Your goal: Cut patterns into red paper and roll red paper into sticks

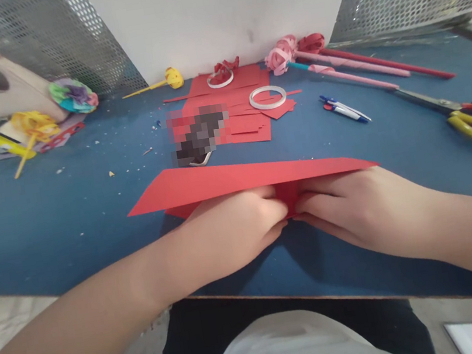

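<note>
A large sheet of red paper (236, 178) is held above the front part of the blue table, its upper part bent over toward me. My left hand (246, 217) grips the near edge of the sheet from the left, fingers pressed together. Close beside it, my right hand (346, 202) pinches the same edge from the right. The two sets of fingertips nearly meet at the middle of the paper. Some fingers of both hands are hidden beneath the bent-over sheet.
Red paper pieces (245, 122), a tape roll (267, 98) and a phone (201, 138) lie behind the sheet. Pens (345, 109) and scissors (460, 108) are at right. Pink paper flowers (282, 54) lie at the back; a yellow flower (35, 125) and pale bag (16, 85) are left.
</note>
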Demonstrator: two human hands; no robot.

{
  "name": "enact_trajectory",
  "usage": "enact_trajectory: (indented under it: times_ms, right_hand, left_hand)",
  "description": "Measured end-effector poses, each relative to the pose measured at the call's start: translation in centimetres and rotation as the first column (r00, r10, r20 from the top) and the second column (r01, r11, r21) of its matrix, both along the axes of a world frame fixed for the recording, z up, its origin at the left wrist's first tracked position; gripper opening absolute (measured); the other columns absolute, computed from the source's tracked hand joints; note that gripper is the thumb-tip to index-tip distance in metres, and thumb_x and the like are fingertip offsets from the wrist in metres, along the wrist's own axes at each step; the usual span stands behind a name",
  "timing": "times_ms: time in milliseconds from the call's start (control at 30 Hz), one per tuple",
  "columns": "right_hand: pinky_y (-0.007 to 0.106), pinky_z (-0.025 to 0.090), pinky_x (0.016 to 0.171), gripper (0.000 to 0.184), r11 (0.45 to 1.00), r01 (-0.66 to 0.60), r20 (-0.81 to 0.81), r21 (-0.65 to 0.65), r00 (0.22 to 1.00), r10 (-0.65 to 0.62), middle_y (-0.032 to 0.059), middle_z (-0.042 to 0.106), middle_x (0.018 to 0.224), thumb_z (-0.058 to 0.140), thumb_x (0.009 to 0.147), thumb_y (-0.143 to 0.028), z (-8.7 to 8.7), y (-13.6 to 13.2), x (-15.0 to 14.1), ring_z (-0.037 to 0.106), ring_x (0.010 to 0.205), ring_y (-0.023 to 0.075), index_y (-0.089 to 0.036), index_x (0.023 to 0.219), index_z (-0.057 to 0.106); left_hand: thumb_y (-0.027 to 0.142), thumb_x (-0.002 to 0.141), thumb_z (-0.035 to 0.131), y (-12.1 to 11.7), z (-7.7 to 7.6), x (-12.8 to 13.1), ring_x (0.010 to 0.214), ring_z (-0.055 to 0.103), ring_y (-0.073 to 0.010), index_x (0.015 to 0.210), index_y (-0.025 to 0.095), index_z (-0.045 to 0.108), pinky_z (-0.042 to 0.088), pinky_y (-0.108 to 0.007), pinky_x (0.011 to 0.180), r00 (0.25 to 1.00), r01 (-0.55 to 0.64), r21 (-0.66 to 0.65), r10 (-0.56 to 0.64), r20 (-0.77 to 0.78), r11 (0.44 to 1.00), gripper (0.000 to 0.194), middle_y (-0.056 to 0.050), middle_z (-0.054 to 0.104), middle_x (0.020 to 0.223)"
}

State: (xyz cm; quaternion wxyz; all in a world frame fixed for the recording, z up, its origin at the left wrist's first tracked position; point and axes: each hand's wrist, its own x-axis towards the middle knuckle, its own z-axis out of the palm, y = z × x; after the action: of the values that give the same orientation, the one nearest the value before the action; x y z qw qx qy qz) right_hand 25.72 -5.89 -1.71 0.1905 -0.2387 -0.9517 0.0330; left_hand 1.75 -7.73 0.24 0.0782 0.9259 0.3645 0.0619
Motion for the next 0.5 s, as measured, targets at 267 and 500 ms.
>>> enact_trajectory:
  times_ms: [267, 500]
  right_hand:
    - [0.035, 0.042, 0.065, 0.031, 0.99, -0.08, 0.073, 0.115, 0.995, 0.071, 0.0094, 0.07, 0.082, 0.05, 0.104, -0.009, -0.23, 0.0, 0.22, 0.059, 0.07, 0.0218, -0.016, 0.085, 0.074]
    - [0.037, 0.048, 0.068, 0.035, 0.985, -0.079, 0.125, 0.154, 0.99, 0.059, 0.0132, 0.076, 0.099, 0.043, 0.105, -0.009, -0.25, 0.04, 0.1, 0.066, 0.08, 0.0255, -0.014, 0.097, 0.077]
  left_hand:
    - [0.023, 0.104, 0.058, 0.24, 0.07, 0.0, 0.077, 0.07, -0.0193, 0.08, 0.019, 0.072, 0.052, -0.035, 0.07, 0.998, 0.057, 0.044, -0.057, -0.021, 0.997, 0.029, -0.003, 0.071, 0.085]
    - [0.026, 0.102, 0.063, -0.04, -0.11, 0.2, 0.089, 0.075, -0.0242, 0.098, 0.02, 0.078, 0.055, -0.037, 0.072, 1.0, 0.0, 0.049, 0.002, -0.031, 0.999, 0.016, -0.005, 0.077, 0.102]
